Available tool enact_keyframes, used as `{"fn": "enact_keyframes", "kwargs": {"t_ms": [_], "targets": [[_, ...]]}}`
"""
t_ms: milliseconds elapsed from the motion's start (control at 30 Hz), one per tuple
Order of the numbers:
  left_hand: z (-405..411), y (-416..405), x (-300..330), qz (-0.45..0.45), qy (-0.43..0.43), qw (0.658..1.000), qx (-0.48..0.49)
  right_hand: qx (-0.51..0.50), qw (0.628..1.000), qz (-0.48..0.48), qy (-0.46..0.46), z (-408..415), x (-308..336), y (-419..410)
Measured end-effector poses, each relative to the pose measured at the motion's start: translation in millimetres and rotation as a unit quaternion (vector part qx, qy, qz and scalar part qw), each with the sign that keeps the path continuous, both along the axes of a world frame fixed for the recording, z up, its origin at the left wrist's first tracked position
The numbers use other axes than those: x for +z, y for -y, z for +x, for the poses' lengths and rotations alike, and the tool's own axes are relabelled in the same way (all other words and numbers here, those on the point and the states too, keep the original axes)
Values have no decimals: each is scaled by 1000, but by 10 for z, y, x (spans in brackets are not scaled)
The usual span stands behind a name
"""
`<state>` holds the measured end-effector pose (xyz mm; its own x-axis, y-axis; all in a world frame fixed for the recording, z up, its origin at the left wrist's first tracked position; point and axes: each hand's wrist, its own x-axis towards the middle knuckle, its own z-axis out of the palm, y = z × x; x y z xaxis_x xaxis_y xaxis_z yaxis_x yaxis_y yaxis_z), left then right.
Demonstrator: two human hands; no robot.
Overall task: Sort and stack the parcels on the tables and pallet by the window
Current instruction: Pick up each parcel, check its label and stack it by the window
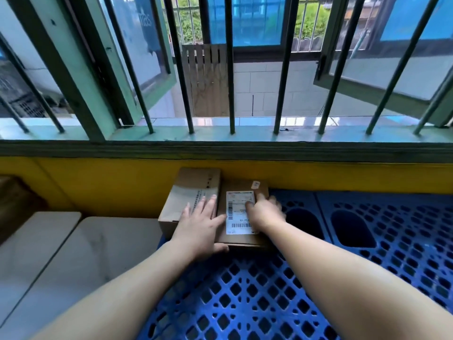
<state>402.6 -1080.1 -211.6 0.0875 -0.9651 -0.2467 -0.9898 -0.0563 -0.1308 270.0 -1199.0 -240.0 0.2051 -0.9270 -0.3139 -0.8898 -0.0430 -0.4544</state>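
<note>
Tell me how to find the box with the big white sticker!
Look under the barred window, at the yellow wall. Two cardboard boxes sit side by side on the blue pallet. Yours is the right one: only it has a barcode label.

— What sits by the yellow wall (110, 185)?
— Two cardboard parcels side by side on the blue pallet (245, 290): a taller box (193, 192), and a labelled box (241, 239) touching its right side.
— And the hands?
— The left hand (201, 222) lies flat across both; the right hand (263, 212) grips the labelled box's right edge.
— Left of the pallet?
— A pale tabletop (73, 253).
</note>
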Motion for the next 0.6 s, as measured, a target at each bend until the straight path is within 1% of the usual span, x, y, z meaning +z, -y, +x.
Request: {"fn": "enact_keyframes", "kwargs": {"t_ms": [67, 167, 300, 433, 467, 533, 600], "targets": [[25, -1, 77, 21, -22, 1000, 5, 9, 1000, 3, -20, 2, 82, 5], [114, -47, 251, 33, -74, 995, 52, 36, 998, -25, -39, -31, 251, -71], [257, -323, 559, 15, -91, 989, 114, 96, 991, -84, -33, -53, 632, -323], [419, -672, 903, -20, -97, 986, 132, 153, 979, -130, -20, 44, 1158, -672], [446, -715, 940, -26, -99, 986, 134, 162, 977, -135, -17, 66, 1239, -735], [583, -1049, 1106, -55, -109, 983, 140, 178, 971, -157, -21, 231, 1446, -1064], [682, -1270, 1174, -70, -121, 980, 145, 183, 970, -161, -22, 384, 1531, -1256]]}}
